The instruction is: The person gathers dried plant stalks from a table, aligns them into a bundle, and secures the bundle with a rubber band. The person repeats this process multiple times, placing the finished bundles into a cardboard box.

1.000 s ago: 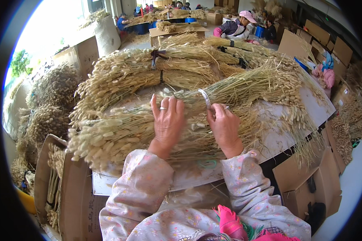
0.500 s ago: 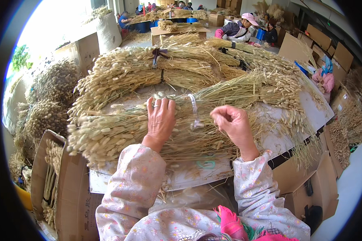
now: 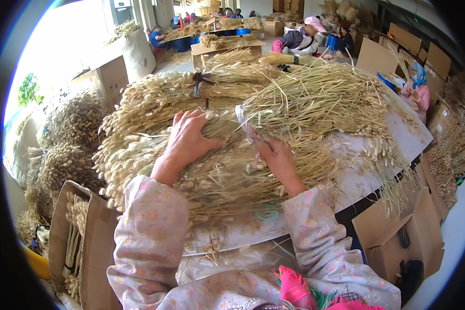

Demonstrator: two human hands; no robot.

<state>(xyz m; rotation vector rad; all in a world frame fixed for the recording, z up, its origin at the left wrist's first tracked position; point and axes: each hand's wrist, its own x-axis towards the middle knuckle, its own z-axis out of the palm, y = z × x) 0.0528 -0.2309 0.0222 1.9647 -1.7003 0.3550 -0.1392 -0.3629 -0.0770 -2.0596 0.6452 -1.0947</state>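
A thick bundle of dried bunny-tail grass [image 3: 315,101] lies across the heaped stems, fluffy heads to the left and stem ends fanned out to the right. My left hand [image 3: 191,135] grips it near the heads, fingers curled over its far side and thumb apart. Around its middle runs a whitish tie strip [image 3: 243,121], with an end hanging toward me. The right hand [image 3: 277,156] is closed on that strip, just right of and below the wrap; its fingertips are partly hidden. More loose grass [image 3: 227,191] lies beneath both wrists.
The white tabletop [image 3: 354,178] shows at the right and front. Other tied bunches [image 3: 160,85] lie along its far side. Open cardboard boxes [image 3: 90,243] stand at both sides, with grass heaps [image 3: 70,165] at left. A person in a pink cap [image 3: 305,39] sits beyond the table.
My right hand has come left onto the tie strip from the air beside it. The left hand has moved left and farther over the bundle, whose stem ends now lie farther away and spread wider.
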